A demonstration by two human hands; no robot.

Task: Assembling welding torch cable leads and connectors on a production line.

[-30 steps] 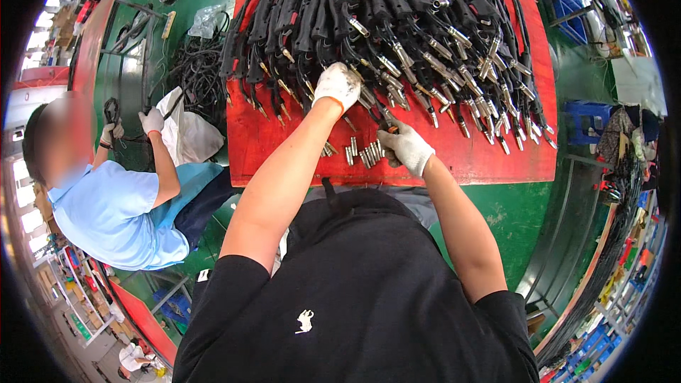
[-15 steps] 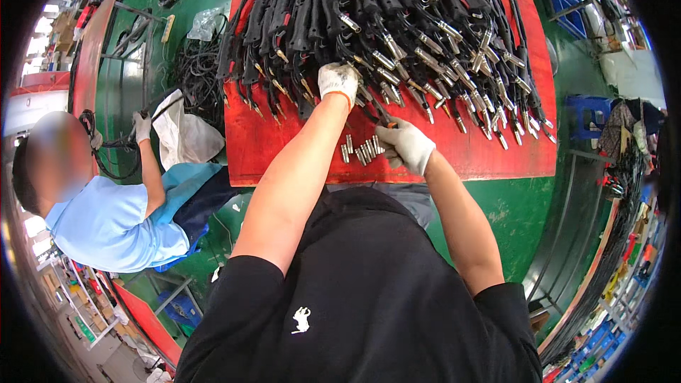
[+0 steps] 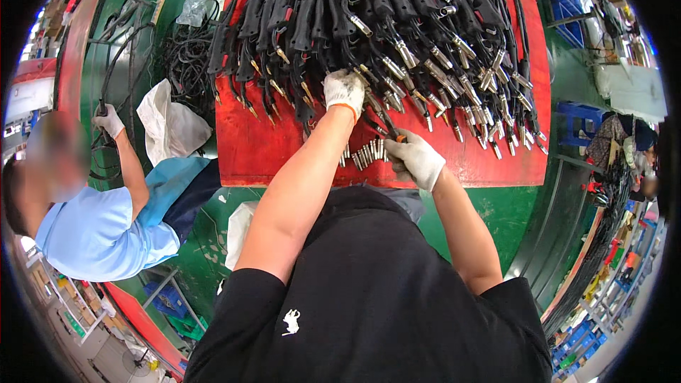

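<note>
Many black welding torches (image 3: pixel 383 0) with red triggers lie heaped on the red table (image 3: pixel 489 170). Those at the right carry silver nozzles (image 3: pixel 489 110), while those at the left end in bare brass-coloured tips (image 3: pixel 275 86). My left hand (image 3: pixel 345 91), in a stained white glove, is closed at the front of the heap around a torch neck mostly hidden by the fingers. My right hand (image 3: pixel 417 157), also gloved, grips dark-handled pliers (image 3: pixel 387 123) with an orange part; their jaws reach up-left beside my left hand. Several loose silver nozzles (image 3: pixel 367 154) form a short row between my wrists.
At the left, a seated co-worker in a light blue shirt (image 3: pixel 106 227) holds a black cable with a gloved hand (image 3: pixel 110 121). A white sack (image 3: pixel 167 124) and coiled black cables (image 3: pixel 190 57) sit beside the table. Blue crates (image 3: pixel 571 124) stand on the right.
The view has shifted slightly, moving the table left in the picture. My right hand and the pliers have moved slightly down. The co-worker's hand has moved left. Both my hands keep their grip.
</note>
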